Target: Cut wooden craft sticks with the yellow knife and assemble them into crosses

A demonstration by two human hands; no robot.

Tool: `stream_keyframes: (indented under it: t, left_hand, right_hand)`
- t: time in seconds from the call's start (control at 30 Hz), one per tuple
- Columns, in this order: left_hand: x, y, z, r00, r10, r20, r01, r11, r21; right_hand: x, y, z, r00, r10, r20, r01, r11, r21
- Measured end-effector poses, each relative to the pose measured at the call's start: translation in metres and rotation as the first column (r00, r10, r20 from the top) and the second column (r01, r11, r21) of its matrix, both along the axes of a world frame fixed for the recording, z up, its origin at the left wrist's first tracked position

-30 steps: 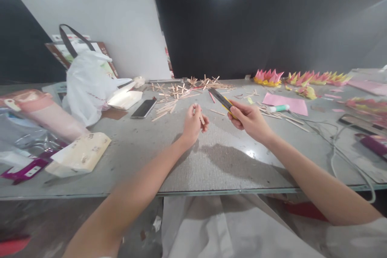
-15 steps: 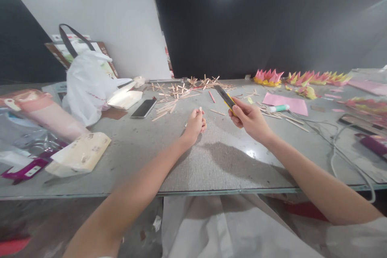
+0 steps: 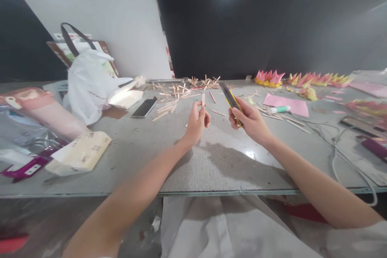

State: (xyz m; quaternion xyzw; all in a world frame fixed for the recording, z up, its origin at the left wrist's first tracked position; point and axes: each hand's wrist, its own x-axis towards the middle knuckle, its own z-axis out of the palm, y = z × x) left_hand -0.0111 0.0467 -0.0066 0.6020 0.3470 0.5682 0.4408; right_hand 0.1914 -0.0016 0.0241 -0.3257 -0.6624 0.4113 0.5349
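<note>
My left hand (image 3: 197, 123) is closed on a short wooden stick (image 3: 203, 99), which points upward from between thumb and fingers. To its right, my right hand (image 3: 249, 119) grips a black and yellow utility knife (image 3: 232, 100), its tip angled up and to the left. The knife and the stick are apart. Behind my hands lies a heap of wooden sticks (image 3: 178, 90), with a pink stick (image 3: 212, 96) nearby on the grey table (image 3: 193, 177).
On the left are a phone (image 3: 144, 108), a white plastic bag (image 3: 87, 84), a pink bottle (image 3: 51, 109) and a paper packet (image 3: 80, 154). On the right are pink paper (image 3: 287, 105), a glue stick (image 3: 278, 109), paper flowers (image 3: 269, 78) and a cable (image 3: 334, 153).
The stick in my left hand now stands out further above the fingers. My left hand has risen slightly, and the knife has shifted a little right and tilts more upright.
</note>
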Motion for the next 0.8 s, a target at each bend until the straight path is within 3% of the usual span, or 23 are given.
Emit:
stream_keyframes:
  t: [0.1,0.17,0.27,0.33,0.57,0.8]
  left_hand:
    - [0.000,-0.007,0.004,1.000,0.006,-0.018,-0.005,0.998,0.066]
    - [0.001,-0.010,0.006,1.000,0.004,0.019,-0.005,0.997,0.071]
    - [0.003,-0.013,0.008,0.998,0.003,0.058,-0.008,0.996,0.084]
    - [0.003,-0.014,0.008,0.998,-0.009,0.058,0.004,0.996,0.085]
    - [0.003,-0.021,0.007,0.998,-0.059,0.022,0.056,0.990,0.132]
    - [0.002,-0.023,0.008,0.998,-0.063,-0.016,0.064,0.987,0.148]
  right_hand:
    - [0.000,-0.008,-0.002,0.976,-0.131,0.173,0.113,0.987,0.112]
    - [0.000,-0.014,-0.004,0.919,-0.228,0.322,0.156,0.959,0.235]
    - [-0.001,-0.018,-0.008,0.827,-0.340,0.448,0.127,0.889,0.440]
    - [-0.003,-0.018,-0.010,0.809,-0.378,0.450,0.111,0.850,0.515]
    - [-0.009,-0.019,-0.016,0.797,-0.468,0.382,0.198,0.799,0.567]
    - [-0.010,-0.020,-0.015,0.795,-0.462,0.393,0.202,0.813,0.546]
